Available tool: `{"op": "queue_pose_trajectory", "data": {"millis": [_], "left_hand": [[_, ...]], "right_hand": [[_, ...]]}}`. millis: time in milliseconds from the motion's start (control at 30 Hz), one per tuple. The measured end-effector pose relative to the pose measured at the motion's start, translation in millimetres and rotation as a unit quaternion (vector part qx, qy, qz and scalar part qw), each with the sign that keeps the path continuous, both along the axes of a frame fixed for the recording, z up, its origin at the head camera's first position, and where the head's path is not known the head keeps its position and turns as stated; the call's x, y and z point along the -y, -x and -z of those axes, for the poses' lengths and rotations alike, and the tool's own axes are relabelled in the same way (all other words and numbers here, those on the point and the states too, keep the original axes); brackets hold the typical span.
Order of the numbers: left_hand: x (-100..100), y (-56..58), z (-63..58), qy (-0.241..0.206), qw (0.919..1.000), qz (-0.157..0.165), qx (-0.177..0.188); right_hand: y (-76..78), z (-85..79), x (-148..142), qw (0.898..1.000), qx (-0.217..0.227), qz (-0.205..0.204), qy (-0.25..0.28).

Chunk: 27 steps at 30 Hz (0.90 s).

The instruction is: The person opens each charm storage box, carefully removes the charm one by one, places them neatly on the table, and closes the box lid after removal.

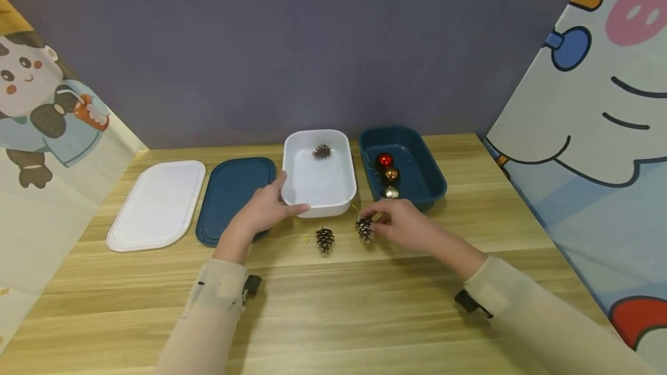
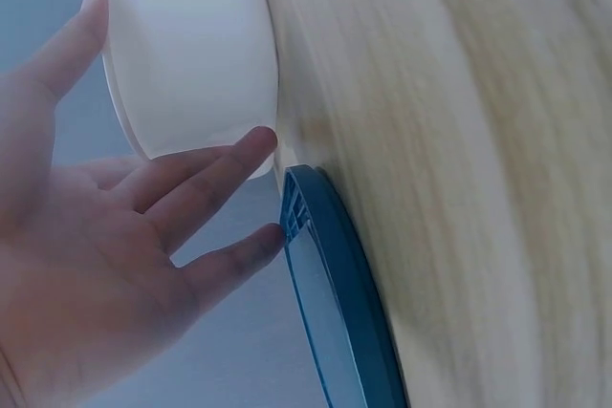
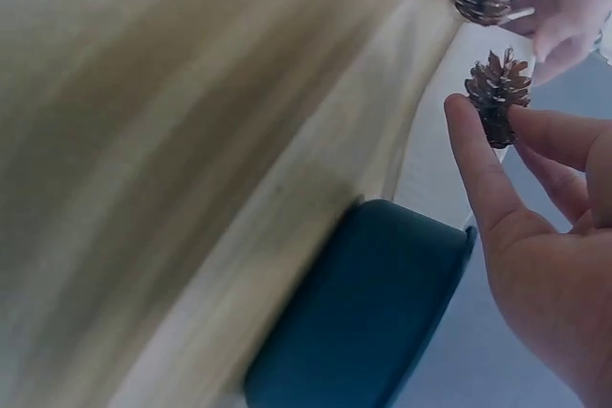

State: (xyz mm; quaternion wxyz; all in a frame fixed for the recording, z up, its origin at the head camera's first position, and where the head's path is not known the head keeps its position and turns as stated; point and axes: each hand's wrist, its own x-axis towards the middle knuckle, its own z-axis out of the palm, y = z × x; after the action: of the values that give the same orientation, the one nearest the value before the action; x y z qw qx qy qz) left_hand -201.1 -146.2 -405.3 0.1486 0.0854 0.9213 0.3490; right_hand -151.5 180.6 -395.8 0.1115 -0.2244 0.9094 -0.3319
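Right hand (image 1: 400, 224): pinching one cone (image 1: 364, 229), just in front of the white box (image 1: 319, 181). Left hand (image 1: 264, 208): spread wide, at that box's left side. Risk: cone slipping loose; likely cause, shallow pinch.

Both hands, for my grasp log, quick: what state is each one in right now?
Left hand: open, at the white rectangular plastic bin.
Right hand: closed, holding a brown, oval, white-tipped pinecone.
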Motion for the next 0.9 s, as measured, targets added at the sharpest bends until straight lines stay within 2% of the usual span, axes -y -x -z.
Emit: {"op": "queue_pose_trajectory", "data": {"millis": [533, 900], "left_hand": [[1, -0.7, 1.2, -0.003, 1.0, 0.004, -0.002], [1, -1.8, -0.1, -0.002, 1.0, 0.001, -0.003]], "right_hand": [[-6.5, 15.8, 1, 1.0, -0.016, -0.004, -0.014], [-5.5, 19.1, -1, 0.997, -0.066, -0.014, -0.041]]}}
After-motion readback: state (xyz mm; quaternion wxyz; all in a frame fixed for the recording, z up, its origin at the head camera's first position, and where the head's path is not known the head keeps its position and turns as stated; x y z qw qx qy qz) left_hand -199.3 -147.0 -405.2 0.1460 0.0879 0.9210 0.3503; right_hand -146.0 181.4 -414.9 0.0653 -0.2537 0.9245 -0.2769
